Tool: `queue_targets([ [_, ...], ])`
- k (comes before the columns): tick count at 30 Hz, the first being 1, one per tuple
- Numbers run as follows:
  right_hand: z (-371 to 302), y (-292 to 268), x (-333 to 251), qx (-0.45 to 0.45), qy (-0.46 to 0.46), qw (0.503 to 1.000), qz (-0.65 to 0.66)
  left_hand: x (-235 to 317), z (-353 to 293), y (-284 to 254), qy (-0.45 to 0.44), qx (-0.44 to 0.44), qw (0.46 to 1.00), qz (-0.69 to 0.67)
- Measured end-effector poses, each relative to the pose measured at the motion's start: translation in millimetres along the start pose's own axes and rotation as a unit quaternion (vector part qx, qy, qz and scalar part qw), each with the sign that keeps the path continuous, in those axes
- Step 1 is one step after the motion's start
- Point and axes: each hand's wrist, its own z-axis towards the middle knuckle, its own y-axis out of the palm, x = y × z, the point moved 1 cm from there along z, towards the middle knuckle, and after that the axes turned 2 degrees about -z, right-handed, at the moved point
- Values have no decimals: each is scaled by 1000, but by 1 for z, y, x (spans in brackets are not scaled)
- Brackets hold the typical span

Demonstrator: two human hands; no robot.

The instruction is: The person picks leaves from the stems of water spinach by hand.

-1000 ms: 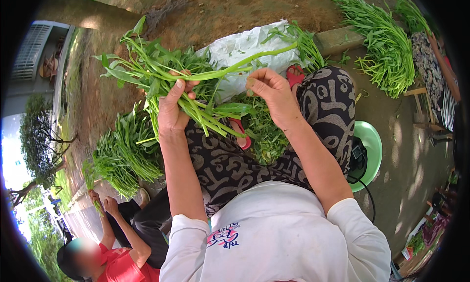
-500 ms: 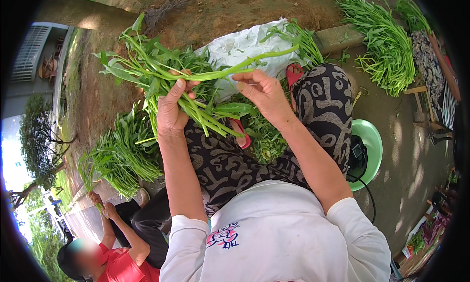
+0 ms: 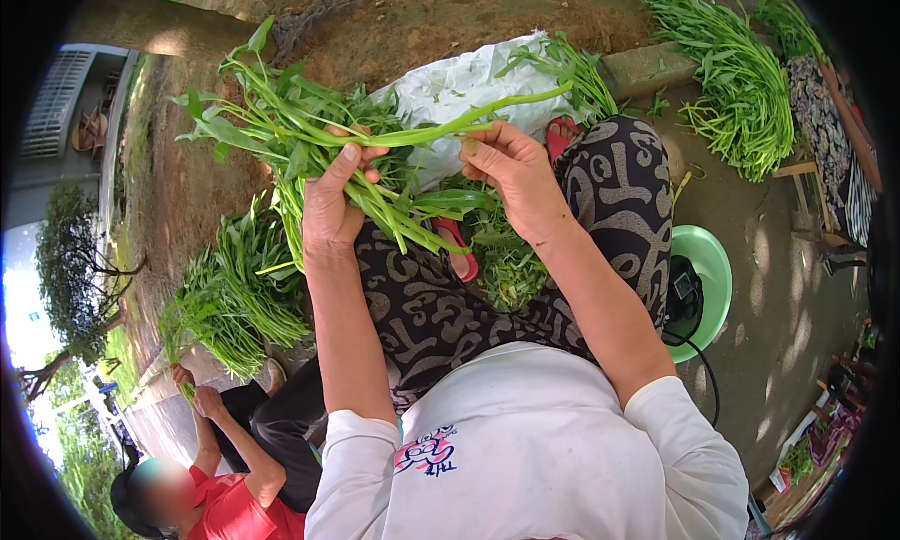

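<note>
My left hand (image 3: 330, 198) is closed round a bunch of water spinach (image 3: 258, 113), its leaves pointing left and its pale green stems to the right. One long stem (image 3: 525, 100) reaches past the others, over the white sack. My right hand (image 3: 517, 176) is beside these stems, thumb and fingers pinched at the end of a shorter one; the fingertips partly hide it. Cut greens (image 3: 511, 268) lie in a heap between my feet, below both hands.
A pile of water spinach (image 3: 239, 292) lies left of my legs, another (image 3: 736, 81) at far right. A white sack (image 3: 459, 81) is spread ahead. A green basin (image 3: 717, 287) with a dark device stands by my right knee. A person in a red shirt (image 3: 253, 507) handles greens at lower left.
My right hand has shifted slightly down along the stems, its fingers now more closed. The bunch in my left hand has tilted a little. The other person's greens have lowered.
</note>
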Motion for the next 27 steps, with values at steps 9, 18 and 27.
queue_targets([
  [9, 2, -3, 6, 24, 25, 990, 139, 0, 0, 7, -4, -24, 1000, 14],
  [18, 3, -4, 10, 45, 20, 987, 152, -3, 2, 12, -10, -33, 999, 39],
  [27, 8, -20, -3, 54, -15, 985, 164, -3, 4, 1, -13, 41, 998, -55],
])
